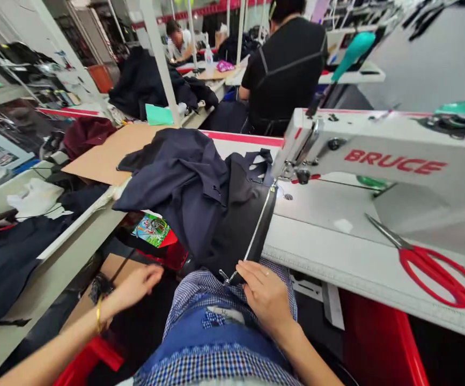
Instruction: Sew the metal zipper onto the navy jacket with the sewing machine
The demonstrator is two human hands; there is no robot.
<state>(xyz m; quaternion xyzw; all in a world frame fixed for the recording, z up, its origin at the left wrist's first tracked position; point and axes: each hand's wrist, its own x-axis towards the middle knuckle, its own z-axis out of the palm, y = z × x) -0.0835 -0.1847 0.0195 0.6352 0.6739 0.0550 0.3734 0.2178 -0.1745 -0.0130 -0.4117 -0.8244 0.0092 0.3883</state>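
Observation:
My right hand (266, 295) pinches the lower end of a silver-toothed zipper (256, 228) that lies along a black piece of fabric (232, 230). The zipper's upper end reaches up to the needle area of the white sewing machine (397, 155). A metal zipper pull (224, 276) hangs just left of my right fingertips. Bunched navy cloth (179, 177) rests on the table beside the black fabric. Away to the left, my left hand (139, 287) hovers over the gap beside my lap, its fingers curled in, with nothing visible in them.
Red-handled scissors (437, 268) lie on the machine bed at right, blades toward the needle. A brown board (99, 147) sits behind the navy cloth. At left, a side trough (75, 236) holds dark cloth and a white plastic bag (35, 198). A co-worker (288, 69) sits ahead.

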